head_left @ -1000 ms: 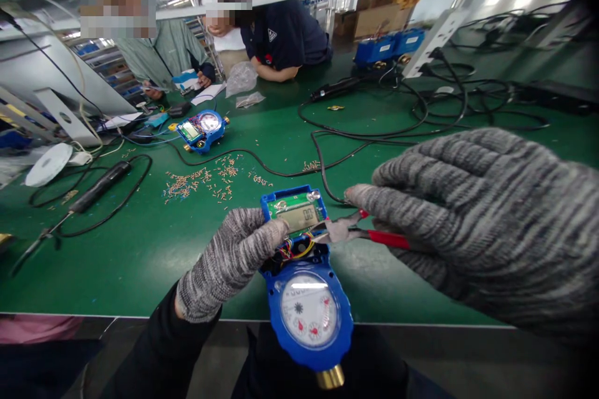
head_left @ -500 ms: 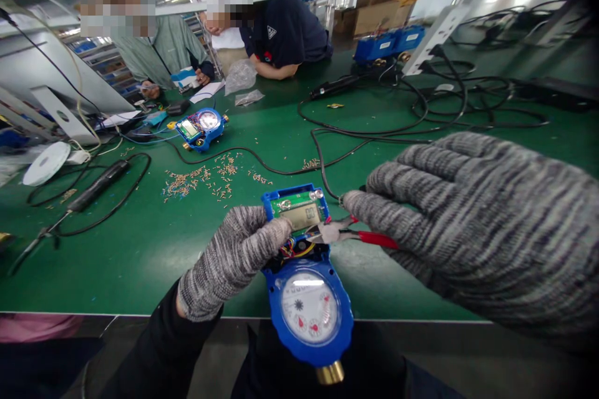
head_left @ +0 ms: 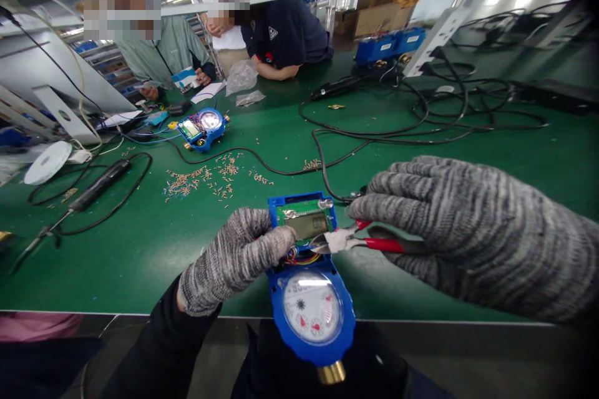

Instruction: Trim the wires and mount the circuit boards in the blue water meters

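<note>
My left hand (head_left: 238,259), in a grey knitted glove, grips a blue water meter (head_left: 311,308) by the left side of its housing, thumb over the front. The meter has a round dial, a brass fitting at the bottom and an uncovered circuit board (head_left: 294,207) with a small display (head_left: 306,225). Coloured wires (head_left: 304,257) show between display and dial. My right hand (head_left: 449,230), gloved alike, is closed on red-handled cutting pliers (head_left: 344,240). The jaws are at the wires below the display; whether they touch a wire I cannot tell.
Small copper-coloured pieces (head_left: 185,184) lie scattered on the green table (head_left: 140,268). A second blue meter (head_left: 203,129) stands farther back. A soldering iron (head_left: 100,184) lies at left, black cables (head_left: 374,129) at right. Across the table are other people, one with a hand (head_left: 203,76) at a blue-white object.
The meter has shifted slightly right and its top has come down a little. My right hand and the pliers have moved slightly right and down. The plier handles show more clearly.
</note>
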`<state>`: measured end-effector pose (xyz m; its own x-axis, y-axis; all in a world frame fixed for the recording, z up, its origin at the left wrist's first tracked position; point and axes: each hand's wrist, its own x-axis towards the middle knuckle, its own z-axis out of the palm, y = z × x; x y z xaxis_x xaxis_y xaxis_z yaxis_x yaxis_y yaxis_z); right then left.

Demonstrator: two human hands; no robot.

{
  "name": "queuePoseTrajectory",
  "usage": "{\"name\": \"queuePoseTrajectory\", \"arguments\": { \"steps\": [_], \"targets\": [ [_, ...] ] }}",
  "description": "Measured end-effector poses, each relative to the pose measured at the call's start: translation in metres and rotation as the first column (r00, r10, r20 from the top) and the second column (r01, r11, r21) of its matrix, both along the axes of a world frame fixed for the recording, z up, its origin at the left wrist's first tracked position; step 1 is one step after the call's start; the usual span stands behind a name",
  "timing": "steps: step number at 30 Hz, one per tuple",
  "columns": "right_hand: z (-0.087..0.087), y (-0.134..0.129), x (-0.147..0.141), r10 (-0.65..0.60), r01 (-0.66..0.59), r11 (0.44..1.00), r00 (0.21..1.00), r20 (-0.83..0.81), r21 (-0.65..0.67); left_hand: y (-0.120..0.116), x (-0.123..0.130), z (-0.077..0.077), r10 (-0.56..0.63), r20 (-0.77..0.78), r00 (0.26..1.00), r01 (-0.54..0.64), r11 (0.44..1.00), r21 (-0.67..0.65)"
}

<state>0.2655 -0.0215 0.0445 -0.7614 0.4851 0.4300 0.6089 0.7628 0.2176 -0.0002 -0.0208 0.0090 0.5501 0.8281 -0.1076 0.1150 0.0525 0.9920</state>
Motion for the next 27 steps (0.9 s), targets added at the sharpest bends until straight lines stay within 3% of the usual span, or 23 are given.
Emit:
{"name": "queuePoseTrajectory", "arguments": {
  "steps": [2, 8, 11, 18, 27],
  "targets": [
    [-0.002, 0.0, 0.0, -0.006, 0.006, 1.0, 1.0, -0.024, -0.03, 0.0, 0.001, 0.001, 0.003, 0.026, 1.0, -0.003, 1.0, -0.005],
    [-0.004, -0.001, 0.01, -0.064, 0.062, 0.997, 0.998, -0.027, -0.048, 0.0, 0.003, 0.006, 0.157, 0.046, 0.987, -0.156, 0.988, -0.011],
    [-0.003, -0.001, 0.015, -0.076, 0.076, 0.997, 0.996, -0.041, 0.001, 0.002, 0.004, 0.01, 0.104, 0.013, 0.995, -0.103, 0.994, -0.042],
    [0.001, -0.008, 0.005, -0.142, 0.128, 0.98, 0.986, 0.086, 0.151, 0.001, 0.01, 0.01, 0.074, 0.124, 0.99, -0.063, 0.994, -0.09],
    [0.017, -0.013, -0.005, -0.118, 0.064, 0.959, 0.976, 0.184, 0.276, -0.002, 0.01, 0.004, 0.093, 0.04, 0.995, -0.093, 0.996, 0.012]
  ]
}}
